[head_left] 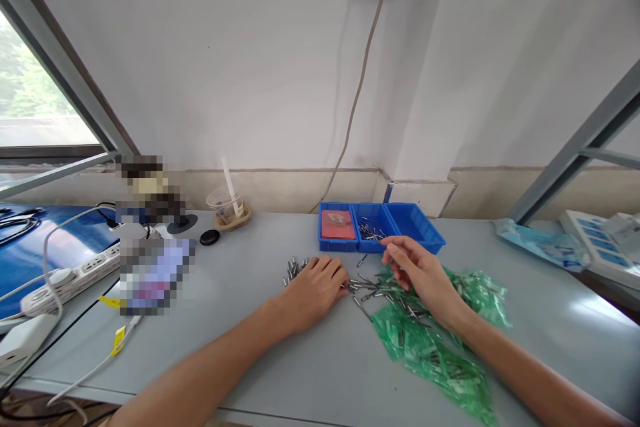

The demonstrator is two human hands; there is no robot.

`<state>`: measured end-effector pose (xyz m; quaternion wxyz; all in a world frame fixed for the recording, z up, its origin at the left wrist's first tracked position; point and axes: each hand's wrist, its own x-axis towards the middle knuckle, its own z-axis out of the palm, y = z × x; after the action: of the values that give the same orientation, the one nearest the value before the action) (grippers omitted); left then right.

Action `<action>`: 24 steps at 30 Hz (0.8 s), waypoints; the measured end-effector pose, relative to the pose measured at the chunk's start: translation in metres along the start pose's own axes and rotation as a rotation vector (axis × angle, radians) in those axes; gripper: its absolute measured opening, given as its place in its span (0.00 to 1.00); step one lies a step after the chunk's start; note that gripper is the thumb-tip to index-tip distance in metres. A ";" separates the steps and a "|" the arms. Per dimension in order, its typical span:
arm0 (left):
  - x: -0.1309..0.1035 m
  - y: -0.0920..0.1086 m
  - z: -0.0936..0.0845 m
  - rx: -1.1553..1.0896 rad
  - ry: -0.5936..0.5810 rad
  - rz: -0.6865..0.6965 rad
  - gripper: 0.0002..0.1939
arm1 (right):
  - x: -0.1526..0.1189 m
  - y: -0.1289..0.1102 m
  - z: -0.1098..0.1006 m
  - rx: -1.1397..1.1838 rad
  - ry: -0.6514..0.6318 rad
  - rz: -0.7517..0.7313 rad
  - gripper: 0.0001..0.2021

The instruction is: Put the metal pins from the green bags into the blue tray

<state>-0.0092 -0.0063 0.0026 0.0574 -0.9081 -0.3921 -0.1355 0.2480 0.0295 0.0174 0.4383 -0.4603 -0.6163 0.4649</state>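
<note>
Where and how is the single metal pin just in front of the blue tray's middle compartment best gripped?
I'd pinch the metal pin mid-shaft, thumb and finger across its length, the right hand coming from above. It is thin and straight, lies apart from the other pins, and the blue tray crowds its far side.

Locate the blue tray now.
Head view, right of centre: the blue tray sits on the gray table near the wall, just beyond the right hand.
</note>
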 end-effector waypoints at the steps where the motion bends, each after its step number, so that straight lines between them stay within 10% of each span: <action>1: 0.000 0.000 0.000 -0.004 0.004 0.000 0.05 | 0.000 0.001 0.000 -0.065 0.010 -0.039 0.21; 12: -0.001 0.000 -0.002 0.011 0.018 -0.029 0.07 | -0.006 0.005 0.001 -0.719 -0.249 -0.326 0.14; 24: -0.001 -0.002 0.001 -0.020 0.083 -0.073 0.12 | -0.006 0.010 0.000 -0.812 -0.283 -0.388 0.11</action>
<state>-0.0109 -0.0056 0.0009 0.0596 -0.8874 -0.4207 -0.1789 0.2512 0.0253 0.0072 0.2133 -0.4028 -0.8766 0.1542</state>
